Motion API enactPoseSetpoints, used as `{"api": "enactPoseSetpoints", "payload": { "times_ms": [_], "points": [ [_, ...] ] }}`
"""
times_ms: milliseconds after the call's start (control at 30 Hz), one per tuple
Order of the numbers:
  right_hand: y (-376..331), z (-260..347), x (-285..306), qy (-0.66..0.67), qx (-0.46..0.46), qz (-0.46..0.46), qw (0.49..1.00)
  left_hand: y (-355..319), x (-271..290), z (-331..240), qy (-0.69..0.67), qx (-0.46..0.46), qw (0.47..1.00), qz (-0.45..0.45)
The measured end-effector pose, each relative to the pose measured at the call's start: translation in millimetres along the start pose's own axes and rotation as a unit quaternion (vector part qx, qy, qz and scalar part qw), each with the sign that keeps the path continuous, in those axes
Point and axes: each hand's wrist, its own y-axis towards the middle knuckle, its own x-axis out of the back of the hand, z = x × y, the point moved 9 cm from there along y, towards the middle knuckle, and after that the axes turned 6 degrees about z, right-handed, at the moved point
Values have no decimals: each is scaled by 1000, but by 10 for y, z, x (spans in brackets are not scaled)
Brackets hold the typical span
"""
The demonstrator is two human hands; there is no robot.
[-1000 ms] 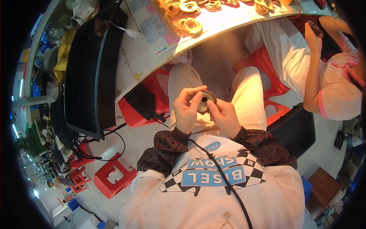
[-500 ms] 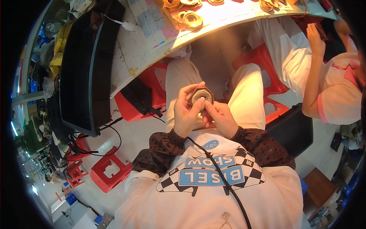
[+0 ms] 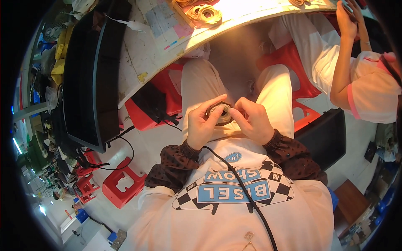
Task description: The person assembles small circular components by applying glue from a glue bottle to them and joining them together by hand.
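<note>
Since half a sec ago: right hand (image 3: 256,123) has shifted out to the right, its thumb off the ring's middle and over by the right rim. Left hand (image 3: 202,123) has barely moved. The neighbour's hands are higher, second forearm now showing. The view has tipped a bit, so fewer coils are in frame.

Nearest: black cable (image 3: 245,192) runs down over the pale printed shirt (image 3: 209,231). Just past it, both hands in front of the lap. Left has the ring (image 3: 226,120) held between thumb and fingers, thumb across its face. Right has fingers bent, tips at the ring's right rim; can't tell if it's pinching or only touching. Ring is tan with a darker angular edge, above the lap between the knees, well apart from the table.

Progress: ring is in hand and being fingered, not set down. Can't read how finished it is; face is too small and part covered. Similar coils (image 3: 209,14) lie on the table (image 3: 155,62) under warm light; can't tell if those are done or waiting.

Further out: black case (image 3: 324,144) to the right, red stool (image 3: 121,184) and big black screen (image 3: 88,83) to the left, neighbour's hand (image 3: 346,25) at upper right, by the table's edge.
</note>
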Motion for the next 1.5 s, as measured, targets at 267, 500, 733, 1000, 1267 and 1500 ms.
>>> {"api": "enactPoseSetpoints", "payload": {
  "times_ms": [267,500,733,1000,1267,1500],
  "points": [
    [72,121,-112,-55,72,-11,996,22,-98,-150,186,-79,979,0],
    [122,-278,-195,24,-48,-6,999,47,44,211,73,-2,994,-78],
    [-167,-573,-334,272,-127,14,954,15,15,554,-276,101,950,-109],
    [-163,-593,-298,321,-125,-29,938,-40,-70,440,-252,110,958,-87],
    [-385,-827,106,332,-160,-95,925,124,-376,123,-6,59,994,92],
    [-2499,-1354,1456,217,-237,-566,760,225,-493,441,-120,168,972,110]
  ]
}}
